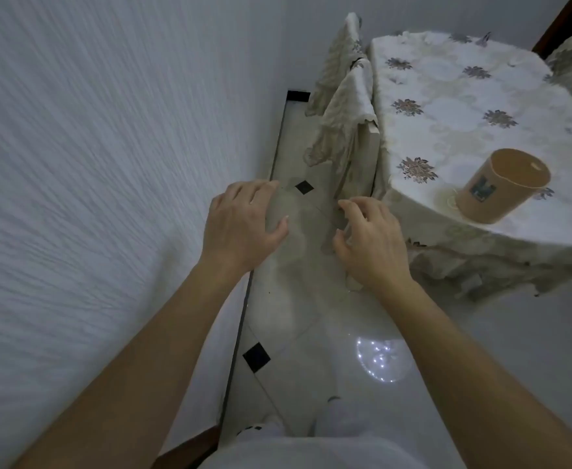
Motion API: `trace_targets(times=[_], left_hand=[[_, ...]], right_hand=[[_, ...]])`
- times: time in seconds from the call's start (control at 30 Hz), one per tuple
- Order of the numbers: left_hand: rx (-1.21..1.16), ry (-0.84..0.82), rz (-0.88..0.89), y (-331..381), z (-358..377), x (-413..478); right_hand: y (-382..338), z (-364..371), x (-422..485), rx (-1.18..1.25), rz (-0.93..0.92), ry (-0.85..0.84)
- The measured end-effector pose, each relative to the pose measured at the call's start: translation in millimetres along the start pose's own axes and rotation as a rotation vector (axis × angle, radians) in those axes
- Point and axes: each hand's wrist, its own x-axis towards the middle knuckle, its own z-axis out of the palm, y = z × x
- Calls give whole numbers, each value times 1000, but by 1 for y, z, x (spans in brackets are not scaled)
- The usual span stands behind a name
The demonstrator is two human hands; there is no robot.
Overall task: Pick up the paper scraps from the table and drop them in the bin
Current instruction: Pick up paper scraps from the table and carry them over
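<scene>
Head view, looking down past both forearms at floor, wall and table corner. The bin (501, 186), a tan cylindrical container with a small dark label on its side, stands on the table (447, 106) near the front edge. Its long axis tilts in this view, the open mouth facing up and toward the right; the inside visible through the mouth shows no contents that can be made out. No paper scraps can be made out on the cloth or floor; the frame is blurred.

The left hand (244, 225) hovers over the floor, fingers spread loosely, thumb apart, holding nothing. The right hand (369, 242) hovers just beside the hanging cloth edge, fingers curled and parted, nothing visible between them. The two hands are near each other, not touching, and both lie well left of the bin.

The table is covered by a pale floral tablecloth (423, 82) whose scalloped hem drapes over the near edge. Two chairs (342, 96) with cloth covers stand against the table's left side, between table and wall (108, 164). The tiled floor (311, 333), pale with small black diamond insets, forms a narrow corridor between the textured white wall and the table; a circular light reflection (381, 360) shows on it. The person's white clothing (311, 451) fills the lower edge. Open cloth surface lies behind and left of the bin.
</scene>
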Motion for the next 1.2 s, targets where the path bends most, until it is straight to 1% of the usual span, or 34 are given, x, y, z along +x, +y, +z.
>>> trace_targets(times=[0.17,0.33,0.47,0.6,0.77,1.0,1.2], left_hand=[[-14,-19,13,-13,13,26],[1,6,30,-24,33,74],[30,-6,32,-26,50,130],[52,-25,15,-23,61,205],[53,13,-13,-21,74,305],[39,24,-41,-27,104,386],[42,14,-66,-49,124,440]], right_hand=[[5,11,22,-1,16,-25],[23,32,68,-10,17,-22],[48,45,121,-11,-9,-5],[82,52,191,-10,-25,-9],[123,58,277,-17,-66,11],[162,80,357,-13,-48,-11],[175,109,419,23,-67,2]])
